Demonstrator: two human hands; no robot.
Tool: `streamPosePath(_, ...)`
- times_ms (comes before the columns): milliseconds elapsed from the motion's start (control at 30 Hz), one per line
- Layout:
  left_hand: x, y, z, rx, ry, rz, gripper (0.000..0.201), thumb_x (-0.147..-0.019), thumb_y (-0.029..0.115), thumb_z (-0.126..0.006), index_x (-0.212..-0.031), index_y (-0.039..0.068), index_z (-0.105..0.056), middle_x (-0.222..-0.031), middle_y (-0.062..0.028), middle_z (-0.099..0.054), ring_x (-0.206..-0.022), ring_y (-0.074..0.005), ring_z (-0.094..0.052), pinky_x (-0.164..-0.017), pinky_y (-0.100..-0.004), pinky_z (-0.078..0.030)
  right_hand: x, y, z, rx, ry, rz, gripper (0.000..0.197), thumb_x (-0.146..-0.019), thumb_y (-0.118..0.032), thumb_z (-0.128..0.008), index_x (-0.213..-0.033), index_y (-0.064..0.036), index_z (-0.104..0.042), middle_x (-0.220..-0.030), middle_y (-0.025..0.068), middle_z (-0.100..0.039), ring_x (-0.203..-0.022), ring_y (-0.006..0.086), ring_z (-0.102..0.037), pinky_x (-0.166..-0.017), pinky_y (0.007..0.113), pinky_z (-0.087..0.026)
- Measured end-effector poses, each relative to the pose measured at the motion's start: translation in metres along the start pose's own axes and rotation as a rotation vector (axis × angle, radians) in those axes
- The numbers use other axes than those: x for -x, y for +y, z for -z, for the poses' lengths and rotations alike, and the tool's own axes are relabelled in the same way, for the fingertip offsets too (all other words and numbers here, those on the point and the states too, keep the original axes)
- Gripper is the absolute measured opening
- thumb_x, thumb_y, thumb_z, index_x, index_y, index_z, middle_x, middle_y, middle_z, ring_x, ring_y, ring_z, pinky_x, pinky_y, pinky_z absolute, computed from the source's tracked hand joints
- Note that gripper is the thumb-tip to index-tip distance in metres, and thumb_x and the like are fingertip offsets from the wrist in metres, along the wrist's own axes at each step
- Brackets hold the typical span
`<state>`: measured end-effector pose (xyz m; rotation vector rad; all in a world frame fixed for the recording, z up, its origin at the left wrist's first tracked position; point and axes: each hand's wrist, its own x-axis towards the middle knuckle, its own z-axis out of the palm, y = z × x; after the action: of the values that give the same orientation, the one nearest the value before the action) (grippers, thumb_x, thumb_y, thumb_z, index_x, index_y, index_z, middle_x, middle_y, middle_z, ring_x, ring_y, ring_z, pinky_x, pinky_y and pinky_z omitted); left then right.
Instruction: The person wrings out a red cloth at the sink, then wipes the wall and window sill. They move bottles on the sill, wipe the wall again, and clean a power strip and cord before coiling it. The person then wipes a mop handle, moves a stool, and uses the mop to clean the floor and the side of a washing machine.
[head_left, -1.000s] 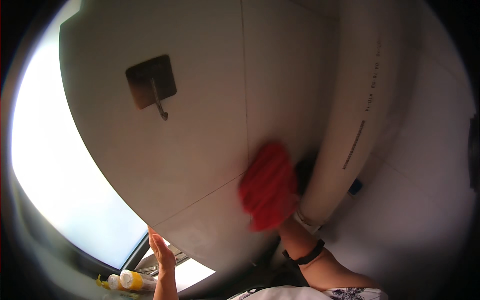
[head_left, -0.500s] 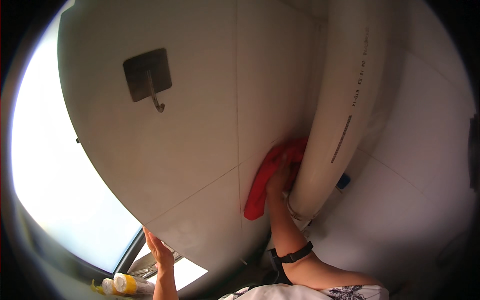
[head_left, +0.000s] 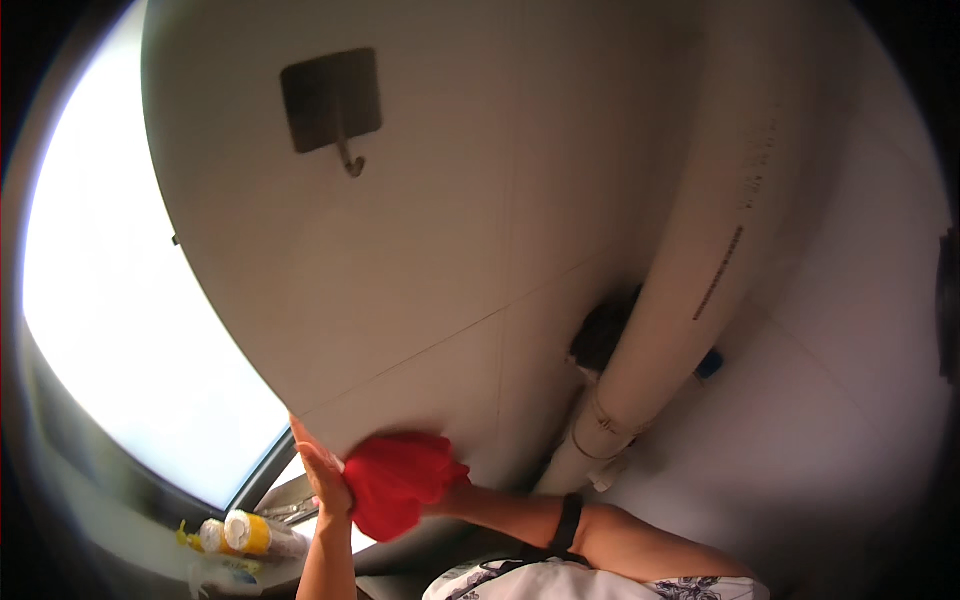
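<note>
Two bare hands are at work by the pale tiled wall [head_left: 420,260]; the left hand [head_left: 325,482] lies with its fingers extended along the wall's edge, next to the bright window [head_left: 150,300]; the right hand [head_left: 452,498] holds one red cloth [head_left: 400,482], its fingers hidden by the folds, so I cannot tell how they are bent. That cloth is low on the wall, right beside the left hand; whether the two touch I cannot tell. One black strap [head_left: 567,522] circles the right arm. I count two white-and-yellow containers [head_left: 248,533] side by side at the lower left, with one yellow nozzle [head_left: 188,538] at their far end; what is in them I cannot see. One square plate [head_left: 332,98] with a single hook [head_left: 350,165] is fixed higher up; one thick pale pipe [head_left: 680,300] slants down at the right, one dark opening [head_left: 600,335] beside it.
</note>
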<state>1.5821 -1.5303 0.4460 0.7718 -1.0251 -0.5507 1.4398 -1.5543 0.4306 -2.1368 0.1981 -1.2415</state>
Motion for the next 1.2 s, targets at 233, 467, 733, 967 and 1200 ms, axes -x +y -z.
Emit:
streamPosePath(233,0.000,0.044,0.008,-0.352,0.093,-0.118,0.084,-0.084,0.069,-0.024,-0.143,0.010,-0.014,-0.143,-0.0207,-0.025,-0.132,-0.0350,-0.026,-0.105,-0.0532,-0.021,-0.070,0.031,0.077,0.771,0.035,0.184,0.053,-0.090,-0.037,-0.043,-0.135,-0.0090,-0.033,-0.140,0.0125,-0.032,-0.130,0.0253,-0.030,-0.108,0.042,-0.021)
streamPosePath(467,0.014,0.045,0.008,-0.402,0.233,-0.173,0.067,-0.091,0.056,-0.025,-0.139,0.009,-0.025,-0.135,-0.0194,-0.038,-0.122,-0.0306,-0.041,-0.098,-0.0484,-0.035,-0.060,0.031,0.089,1.091,-0.186,0.269,0.052,-0.087,-0.040,-0.043,-0.132,-0.0139,-0.038,-0.139,0.0114,-0.034,-0.131,0.0235,-0.029,-0.108,0.043,-0.019)
streamPosePath(733,0.097,-0.002,0.012,-0.049,0.145,0.450,0.039,-0.095,0.028,-0.043,-0.123,0.002,-0.044,-0.116,-0.0098,-0.050,-0.108,-0.0165,-0.047,-0.093,-0.0289,-0.037,0.024,0.025,0.029,0.991,-0.373,0.767,0.048,-0.079,-0.033,-0.049,-0.122,-0.0111,-0.051,-0.132,0.0074,-0.045,-0.131,0.0225,-0.032,-0.108,0.046,-0.016)
streamPosePath(967,0.077,0.051,-0.011,0.023,0.061,0.105,0.065,-0.081,0.028,-0.066,-0.132,0.002,-0.034,-0.122,-0.0130,-0.046,-0.114,-0.0199,-0.045,-0.097,-0.0321,-0.036,-0.029,-0.020,0.037,0.683,-0.219,0.579,0.058,-0.074,-0.040,-0.062,-0.120,-0.0066,-0.052,-0.124,0.0130,-0.049,-0.119,0.0265,-0.041,-0.103,0.044,-0.019)
streamPosePath(1200,-0.061,0.161,-0.028,-0.025,-0.010,-0.499,0.035,-0.079,0.013,-0.066,-0.109,0.001,-0.054,-0.097,-0.0099,-0.060,-0.090,-0.0160,-0.058,-0.081,-0.0290,-0.047,-0.136,-0.097,0.051,0.720,0.106,0.514,0.079,-0.069,-0.052,-0.068,-0.127,-0.0035,-0.043,-0.141,0.0246,-0.020,-0.132,0.0418,-0.012,-0.104,0.055,-0.015)
